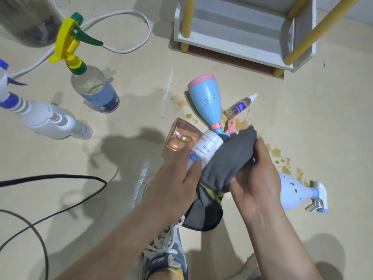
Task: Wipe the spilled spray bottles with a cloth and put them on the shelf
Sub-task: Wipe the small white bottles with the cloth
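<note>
Beige floor (333, 118) marked by brown spill (276, 152), centre: left hand (177, 176) grips the white labelled bottle (207, 146) by its body while right hand (258, 178) clasps a grey cloth (228, 158) round its right side; light, rigid plastic, probably wet-slick, best held mid-label; shelf (238, 31) far right.

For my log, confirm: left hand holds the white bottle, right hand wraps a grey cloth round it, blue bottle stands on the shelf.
One error: the head view shows the blue bottle lying on the floor, not the shelf. Left hand, white bottle, right hand and grey cloth are as stated.
</note>
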